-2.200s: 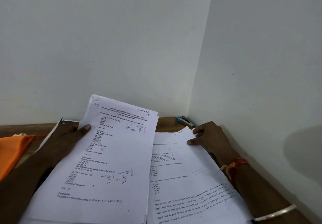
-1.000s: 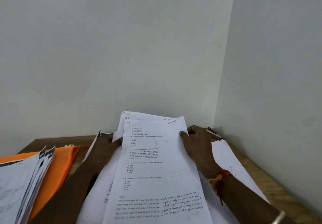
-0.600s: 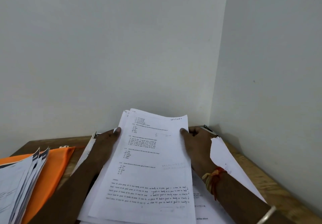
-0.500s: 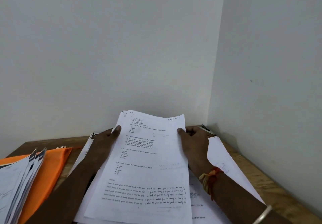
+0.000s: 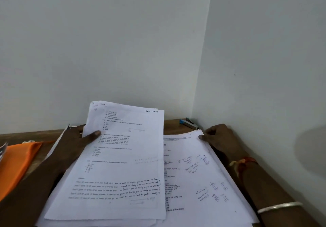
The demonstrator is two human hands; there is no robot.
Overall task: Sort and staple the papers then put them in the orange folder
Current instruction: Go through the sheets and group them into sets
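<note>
My left hand (image 5: 77,138) grips a sheaf of printed papers (image 5: 123,156) by its left edge, thumb on top; the top sheet reads "SECTION 4". To the right a second pile of papers (image 5: 197,173) lies on the wooden table (image 5: 172,126). My right hand (image 5: 218,136) pinches that pile's far right corner. The orange folder (image 5: 15,163) lies at the left. A blue and silver stapler (image 5: 188,123) sits in the far corner by the wall.
White walls meet at a corner just behind the stapler, and the right wall runs close along the table's right side. More sheets (image 5: 58,142) stick out from under my left hand. A blurred paper edge (image 5: 2,152) shows at the far left.
My right hand has let go of the sheaf's right edge and moved right onto the corner of the other pile. My left hand alone now holds the sheaf. The view has shifted right.
</note>
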